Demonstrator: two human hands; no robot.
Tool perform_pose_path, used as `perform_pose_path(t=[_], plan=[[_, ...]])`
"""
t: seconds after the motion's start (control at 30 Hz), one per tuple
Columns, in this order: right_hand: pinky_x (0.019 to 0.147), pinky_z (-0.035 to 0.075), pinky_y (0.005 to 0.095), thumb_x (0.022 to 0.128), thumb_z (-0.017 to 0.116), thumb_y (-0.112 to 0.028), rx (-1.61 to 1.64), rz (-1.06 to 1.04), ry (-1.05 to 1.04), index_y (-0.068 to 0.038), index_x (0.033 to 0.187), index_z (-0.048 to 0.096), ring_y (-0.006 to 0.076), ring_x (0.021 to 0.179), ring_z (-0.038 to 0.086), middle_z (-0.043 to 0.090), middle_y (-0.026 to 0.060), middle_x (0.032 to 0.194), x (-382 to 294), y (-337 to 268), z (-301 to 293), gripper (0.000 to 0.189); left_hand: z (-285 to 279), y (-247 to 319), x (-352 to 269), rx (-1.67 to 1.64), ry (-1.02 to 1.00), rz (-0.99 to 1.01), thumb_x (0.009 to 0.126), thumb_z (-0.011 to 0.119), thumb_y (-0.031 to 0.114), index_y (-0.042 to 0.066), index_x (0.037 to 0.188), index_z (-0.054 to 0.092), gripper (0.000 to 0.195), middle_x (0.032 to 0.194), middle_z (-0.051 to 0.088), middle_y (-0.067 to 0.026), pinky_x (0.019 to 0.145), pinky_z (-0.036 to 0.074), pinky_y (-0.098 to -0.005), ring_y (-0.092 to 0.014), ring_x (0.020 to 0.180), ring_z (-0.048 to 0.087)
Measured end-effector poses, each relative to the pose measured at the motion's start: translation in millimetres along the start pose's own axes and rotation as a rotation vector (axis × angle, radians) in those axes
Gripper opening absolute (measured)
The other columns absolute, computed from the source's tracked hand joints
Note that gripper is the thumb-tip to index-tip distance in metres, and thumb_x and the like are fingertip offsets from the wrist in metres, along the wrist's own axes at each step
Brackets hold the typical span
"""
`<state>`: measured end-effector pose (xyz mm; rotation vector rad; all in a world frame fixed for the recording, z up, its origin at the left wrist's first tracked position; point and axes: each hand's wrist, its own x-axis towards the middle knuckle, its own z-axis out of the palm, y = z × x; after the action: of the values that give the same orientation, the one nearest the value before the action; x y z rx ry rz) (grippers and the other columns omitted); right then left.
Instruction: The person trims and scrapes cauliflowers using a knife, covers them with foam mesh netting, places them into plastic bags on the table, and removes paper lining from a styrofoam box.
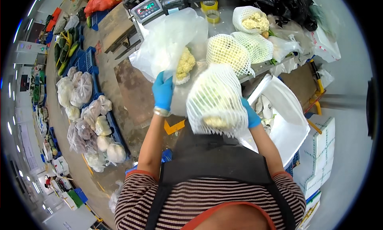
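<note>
My left hand point(163, 91), in a blue glove, pinches the edge of a clear plastic bag point(185, 26) at the table's left side. Under and beside the bag lies a bare cauliflower point(185, 64). In my right hand point(250, 113), also gloved in blue, is a cauliflower in white foam netting point(215, 98), held in front of my apron; the fingers are partly hidden behind the netting. Just beyond it, another netted cauliflower point(229, 53) rests on the metal table, with a greener netted one point(254, 47) touching it and a partly netted one point(254, 22) farther back.
A digital scale display point(147, 9) and yellow tape rolls point(212, 16) stand at the back. Black plastic bags point(281, 5) lie back right. Right of me is a white-lined bin point(287, 110) with leaf scraps, near white boxes point(317, 152). Bagged vegetables point(89, 116) sit on blue pallets at left.
</note>
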<state>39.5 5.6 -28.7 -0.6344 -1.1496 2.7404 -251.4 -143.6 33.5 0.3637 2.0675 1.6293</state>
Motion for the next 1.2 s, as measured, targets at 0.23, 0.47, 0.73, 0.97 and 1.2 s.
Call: perform_pose_path(t=[0.23,0.47,0.73,0.97,1.2], plan=[[0.072,0.054,0.0286,0.088,0.067,-0.039,0.291,0.130,0.173,-0.006,0.117,0.058,0.0154,0.077,0.058,0.062,0.0040,0.100,210.5,-43.0,130.0,0.045,-42.9,83.0,-8.7,0.025,-0.056,0.230,0.097,0.054,0.013,0.004,0.102,0.068,0.017,0.062,0.048,0.0071,0.044,0.026,-0.0183,-0.001,0.049,0.036],[0.086,0.051,0.0332,0.084,0.073,-0.025,-0.472,-0.529,0.464,-0.004,0.136,0.045,0.0155,0.107,0.058,0.058,0.0119,0.123,234.6,2.9,134.5,0.063,-117.6,91.1,64.2,-0.197,0.196,0.235,0.095,0.055,0.016,0.000,0.104,0.066,0.021,0.101,0.065,-0.0047,0.080,0.045,-0.0245,-0.011,0.088,0.056],[0.079,0.052,0.0349,0.081,0.069,-0.021,-1.274,-0.576,0.633,-0.001,0.108,0.063,0.0288,0.085,0.065,0.068,0.0187,0.095,336.9,-95.7,132.1,0.034,-203.8,105.6,104.8,-0.310,0.364,0.204,0.095,0.055,0.028,0.003,0.107,0.066,0.030,0.095,0.063,-0.0020,0.073,0.047,-0.0262,-0.010,0.082,0.057],[0.041,0.043,0.0253,0.087,0.053,-0.010,-0.461,-0.682,0.247,-0.007,0.083,0.059,0.0100,0.047,0.050,0.053,0.0000,0.063,389.6,-181.7,307.4,0.008,-332.4,141.4,104.5,-0.235,0.560,0.214,0.096,0.052,0.027,0.003,0.104,0.067,0.029,0.073,0.057,0.0023,0.052,0.039,-0.0189,-0.006,0.058,0.050],[0.042,0.043,0.0313,0.087,0.057,-0.021,-0.319,-0.564,0.111,-0.005,0.079,0.059,0.0175,0.046,0.053,0.055,0.0050,0.059,531.3,-107.2,323.5,0.018,-375.6,73.3,115.8,0.584,0.569,0.596,0.096,0.050,0.015,0.005,0.104,0.066,0.020,0.078,0.054,0.0040,0.055,0.037,-0.0181,-0.003,0.060,0.044]])
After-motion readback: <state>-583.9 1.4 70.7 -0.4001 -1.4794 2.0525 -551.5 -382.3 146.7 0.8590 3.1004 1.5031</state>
